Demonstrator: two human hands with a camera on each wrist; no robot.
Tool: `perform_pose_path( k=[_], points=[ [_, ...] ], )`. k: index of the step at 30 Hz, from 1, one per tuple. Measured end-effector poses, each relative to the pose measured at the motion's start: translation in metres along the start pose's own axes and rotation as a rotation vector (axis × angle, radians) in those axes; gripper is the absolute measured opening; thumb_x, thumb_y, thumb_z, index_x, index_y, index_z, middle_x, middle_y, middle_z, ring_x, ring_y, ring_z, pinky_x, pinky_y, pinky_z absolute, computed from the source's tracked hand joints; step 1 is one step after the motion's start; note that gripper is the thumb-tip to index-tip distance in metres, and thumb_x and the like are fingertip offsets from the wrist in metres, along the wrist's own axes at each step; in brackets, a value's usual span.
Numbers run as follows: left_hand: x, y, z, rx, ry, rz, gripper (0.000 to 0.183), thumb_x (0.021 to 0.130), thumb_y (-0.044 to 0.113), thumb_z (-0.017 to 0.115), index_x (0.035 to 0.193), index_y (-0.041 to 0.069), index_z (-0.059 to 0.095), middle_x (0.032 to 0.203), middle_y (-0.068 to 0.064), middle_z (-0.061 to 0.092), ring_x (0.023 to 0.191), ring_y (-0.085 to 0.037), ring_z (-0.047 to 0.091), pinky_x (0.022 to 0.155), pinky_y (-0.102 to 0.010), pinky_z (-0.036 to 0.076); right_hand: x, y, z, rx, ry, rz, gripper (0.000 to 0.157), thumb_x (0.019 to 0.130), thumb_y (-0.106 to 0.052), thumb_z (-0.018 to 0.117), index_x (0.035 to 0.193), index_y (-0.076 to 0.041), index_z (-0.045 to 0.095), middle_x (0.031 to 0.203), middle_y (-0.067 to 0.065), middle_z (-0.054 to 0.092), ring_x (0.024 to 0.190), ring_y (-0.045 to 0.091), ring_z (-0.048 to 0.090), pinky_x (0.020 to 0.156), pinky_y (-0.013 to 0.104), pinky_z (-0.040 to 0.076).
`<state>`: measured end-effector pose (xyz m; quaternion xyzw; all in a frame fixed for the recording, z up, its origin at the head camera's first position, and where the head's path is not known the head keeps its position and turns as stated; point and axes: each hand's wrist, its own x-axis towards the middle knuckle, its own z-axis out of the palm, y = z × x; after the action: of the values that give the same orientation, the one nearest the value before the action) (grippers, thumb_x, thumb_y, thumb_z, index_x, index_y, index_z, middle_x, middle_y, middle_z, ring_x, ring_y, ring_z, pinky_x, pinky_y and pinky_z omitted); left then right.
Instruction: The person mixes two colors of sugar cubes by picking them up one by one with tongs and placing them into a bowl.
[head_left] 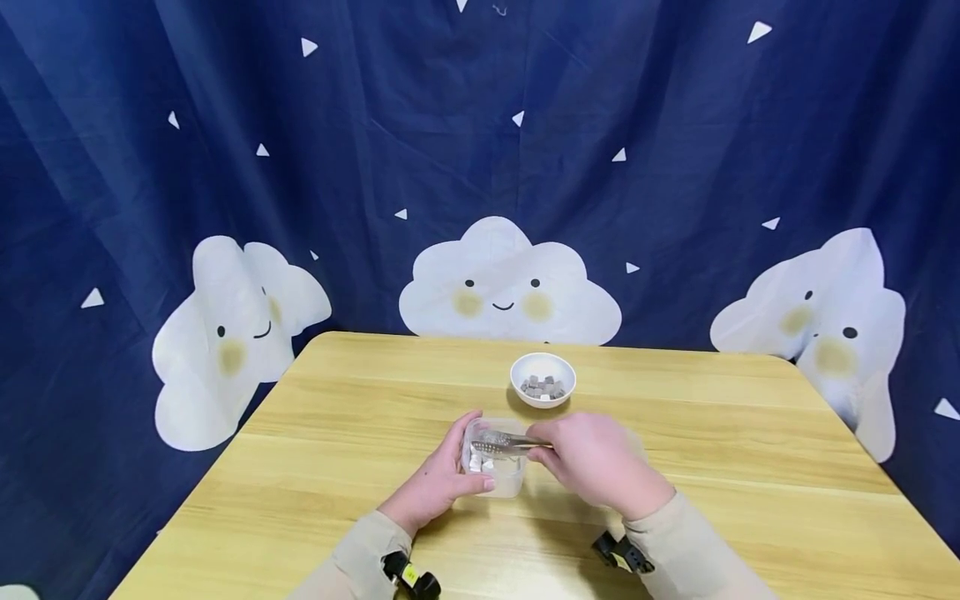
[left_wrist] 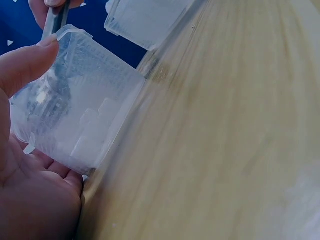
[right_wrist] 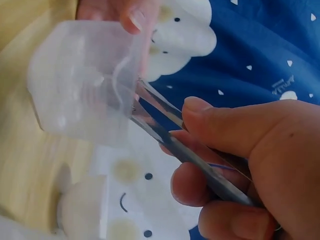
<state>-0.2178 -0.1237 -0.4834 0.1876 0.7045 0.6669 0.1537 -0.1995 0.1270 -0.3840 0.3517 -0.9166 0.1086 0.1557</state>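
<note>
My left hand (head_left: 438,483) grips a clear plastic container (head_left: 504,485) from its left side, thumb along the near wall and fingers round the far side. A few white cubes (head_left: 487,463) lie at the container's bottom. Metal tongs (right_wrist: 185,155) are held in my right hand (head_left: 600,462), between thumb and fingers. Their perforated tips reach in through the container's opening, above the cubes. In the left wrist view the tongs blur through the plastic wall, and I cannot tell whether a cube is between the tips.
Beyond the container stands a white bowl (head_left: 543,367) with several grey cubes (head_left: 542,387) and a white one in it. A second clear container (left_wrist: 145,22) is mostly hidden behind my right hand in the head view. A blue curtain (head_left: 480,150) hangs behind the wooden table (head_left: 337,417).
</note>
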Motion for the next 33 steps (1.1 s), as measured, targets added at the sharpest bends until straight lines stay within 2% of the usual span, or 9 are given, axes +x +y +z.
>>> perform_pose_path(
  k=[3,6,11,13,18,21,25,33],
  points=[
    [0.000,0.001,0.000,-0.007,0.000,-0.003,0.104,0.085,0.006,0.078,0.163,0.021,0.011,0.160,-0.015,0.031,0.123,-0.034,0.058,0.102,-0.037,0.049,-0.001,0.004,-0.006,0.030,0.012,0.014,0.007,0.090,-0.029,0.077,0.090,-0.025,0.071,0.068,-0.018,0.052,0.057,0.001,0.046,0.048,0.025,0.037],
    [0.001,0.000,-0.001,0.014,0.008,-0.008,0.104,0.085,0.008,0.079,0.163,0.021,0.011,0.162,-0.013,0.030,0.129,-0.030,0.054,0.110,-0.040,0.041,-0.001,0.009,-0.012,0.044,0.036,0.011,0.006,0.091,-0.027,0.077,0.093,-0.022,0.074,0.067,-0.018,0.052,0.057,0.001,0.045,0.049,0.025,0.038],
    [0.001,-0.001,-0.001,0.052,0.029,-0.018,0.102,0.085,0.009,0.079,0.162,0.021,0.014,0.166,-0.009,0.021,0.135,-0.025,0.047,0.117,-0.044,0.030,-0.002,0.018,-0.021,0.014,0.083,0.026,0.010,0.091,-0.029,0.076,0.097,-0.021,0.077,0.072,-0.017,0.060,0.059,0.001,0.049,0.051,0.026,0.041],
    [0.001,-0.001,-0.001,0.059,0.034,-0.021,0.102,0.085,0.010,0.080,0.162,0.021,0.014,0.167,-0.009,0.018,0.134,-0.025,0.048,0.116,-0.044,0.031,-0.004,0.021,-0.023,0.006,0.102,0.039,0.011,0.090,-0.028,0.077,0.099,-0.021,0.077,0.076,-0.016,0.064,0.060,0.001,0.051,0.052,0.028,0.043],
    [0.000,-0.002,0.000,0.054,0.030,-0.023,0.103,0.085,0.010,0.080,0.162,0.021,0.014,0.167,-0.009,0.016,0.124,-0.028,0.056,0.109,-0.041,0.043,-0.007,0.030,-0.030,0.017,0.133,0.064,0.012,0.090,-0.024,0.077,0.103,-0.022,0.078,0.085,-0.013,0.071,0.064,0.002,0.055,0.057,0.031,0.048],
    [0.000,-0.003,0.000,0.049,0.029,-0.024,0.102,0.085,0.009,0.080,0.162,0.021,0.014,0.167,-0.009,0.017,0.122,-0.028,0.057,0.106,-0.038,0.045,-0.009,0.036,-0.034,0.028,0.145,0.094,0.013,0.091,-0.023,0.076,0.104,-0.021,0.078,0.083,-0.013,0.070,0.062,0.002,0.053,0.054,0.031,0.046],
    [0.000,-0.003,0.000,0.045,0.031,-0.028,0.102,0.085,0.009,0.080,0.162,0.021,0.014,0.166,-0.008,0.021,0.125,-0.026,0.055,0.109,-0.038,0.042,-0.012,0.047,-0.037,0.007,0.162,0.163,0.013,0.091,-0.024,0.076,0.104,-0.020,0.077,0.076,-0.013,0.065,0.057,0.006,0.048,0.050,0.031,0.039],
    [0.000,-0.003,0.001,0.054,0.038,-0.030,0.102,0.085,0.009,0.080,0.162,0.021,0.015,0.166,-0.007,0.021,0.129,-0.025,0.050,0.113,-0.042,0.036,-0.015,0.067,-0.032,-0.070,0.131,0.290,0.010,0.093,-0.030,0.074,0.099,-0.022,0.075,0.074,-0.009,0.065,0.057,0.013,0.052,0.047,0.037,0.040]
  ],
)
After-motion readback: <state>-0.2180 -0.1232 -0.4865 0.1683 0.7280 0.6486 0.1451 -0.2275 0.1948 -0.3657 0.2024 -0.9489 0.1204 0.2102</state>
